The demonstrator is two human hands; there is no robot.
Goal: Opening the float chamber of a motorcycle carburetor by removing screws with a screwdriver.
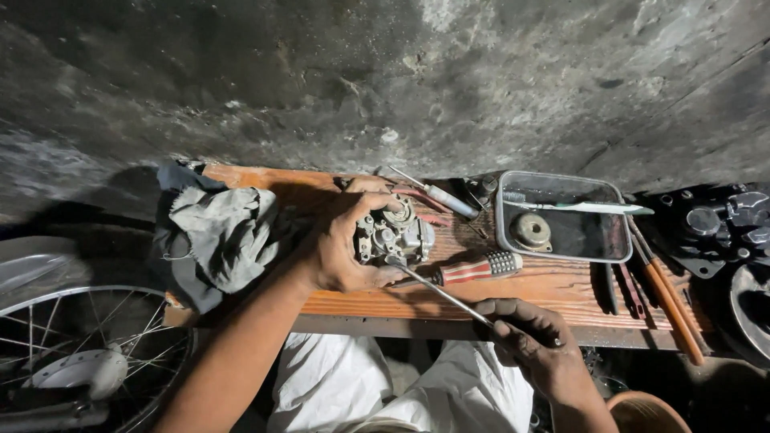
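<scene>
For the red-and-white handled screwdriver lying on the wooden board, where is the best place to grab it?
Probably by the striped handle, coming from above: it is the thick, bare part, lying flat on the board, while its tip end runs under the left hand.

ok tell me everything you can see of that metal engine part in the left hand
The metal part is a small, grimy grey casting that looks like a carburettor, with a round cap on top, several screws and small ports. It rests on the wooden board, gripped from its left side by the left hand, thumb underneath. A thin metal tool held in the right hand touches its lower edge. A red-handled screwdriver lies just beside it.
</scene>
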